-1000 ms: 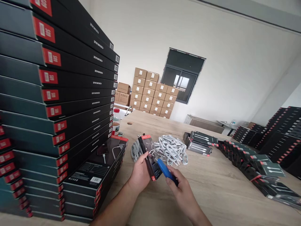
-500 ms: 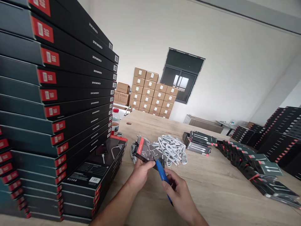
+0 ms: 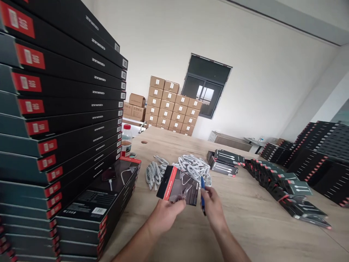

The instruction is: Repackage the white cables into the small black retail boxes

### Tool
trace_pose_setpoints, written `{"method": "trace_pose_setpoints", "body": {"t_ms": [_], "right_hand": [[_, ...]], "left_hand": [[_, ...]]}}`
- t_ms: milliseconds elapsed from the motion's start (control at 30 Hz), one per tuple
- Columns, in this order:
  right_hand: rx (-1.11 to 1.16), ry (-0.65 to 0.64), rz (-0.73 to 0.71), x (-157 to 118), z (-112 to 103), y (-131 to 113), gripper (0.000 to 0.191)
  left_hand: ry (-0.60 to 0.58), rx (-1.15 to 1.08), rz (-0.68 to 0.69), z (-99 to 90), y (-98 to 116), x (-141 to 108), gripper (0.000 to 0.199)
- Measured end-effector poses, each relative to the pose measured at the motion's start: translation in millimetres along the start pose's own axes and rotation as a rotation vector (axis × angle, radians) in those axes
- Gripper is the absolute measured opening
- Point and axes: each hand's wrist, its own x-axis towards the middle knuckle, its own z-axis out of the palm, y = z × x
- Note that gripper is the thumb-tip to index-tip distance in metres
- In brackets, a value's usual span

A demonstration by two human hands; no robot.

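My left hand (image 3: 168,214) grips a flat black cable box (image 3: 184,185) with a red stripe by its near edge, thumb on top. White cables are pictured on its face, which tilts toward me. Just right of the box, my right hand (image 3: 214,207) is closed around a blue utility knife (image 3: 203,196), held upright and apart from the box. Whether its blade is out I cannot tell. Behind the box lie a pile of coiled white cables (image 3: 191,163) and a smaller cable bundle (image 3: 153,174) on the wooden table (image 3: 174,242).
A tall stack of black boxes (image 3: 68,102) rises close on my left, with a lower stack (image 3: 109,198) beside it. A red-capped bottle (image 3: 126,140) stands behind. Small cable boxes (image 3: 225,168) and a fanned row of boxes (image 3: 280,182) are on the right.
The knife has come away from the box to the right and turned more upright. My left hand has turned the box so its printed face shows more fully. The view has shifted slightly right.
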Motion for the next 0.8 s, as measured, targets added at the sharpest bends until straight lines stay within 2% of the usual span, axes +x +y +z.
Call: {"method": "trace_pose_setpoints", "body": {"t_ms": [100, 167, 233, 400, 533, 667, 733, 800], "right_hand": [[0.000, 0.053, 0.067, 14.3, -20.1, 3.5, 0.050], [0.022, 0.024, 0.066, 12.7, -24.3, -2.0, 0.052], [0.043, -0.072, 0.010, 4.3, -21.7, -11.4, 0.050], [0.011, -0.406, -0.141, -19.6, -12.0, -35.6, 0.038], [-0.025, -0.516, -0.179, -27.9, -9.1, -42.9, 0.034], [-0.025, -0.455, -0.160, -28.6, -2.1, -37.4, 0.038], [-0.006, -0.360, -0.121, -24.0, -0.4, -32.7, 0.043], [0.015, -0.213, -0.063, -15.4, -3.1, -28.4, 0.048]], "left_hand": [[0.036, -0.039, 0.000, 0.2, 0.3, 2.0, 0.031], [0.100, -0.128, 0.005, -1.8, 3.3, 8.0, 0.039], [0.153, -0.178, 0.035, -3.5, 9.0, 13.9, 0.046], [0.220, -0.219, 0.052, -2.9, 20.1, 19.2, 0.050], [0.203, -0.186, 0.035, -2.6, 17.6, 17.7, 0.043], [0.137, -0.104, -0.039, 3.0, 9.2, 8.7, 0.028], [0.070, -0.051, -0.094, 9.3, 2.6, 0.2, 0.026], [-0.055, 0.014, -0.146, 16.4, -5.7, -8.7, 0.032]]}}
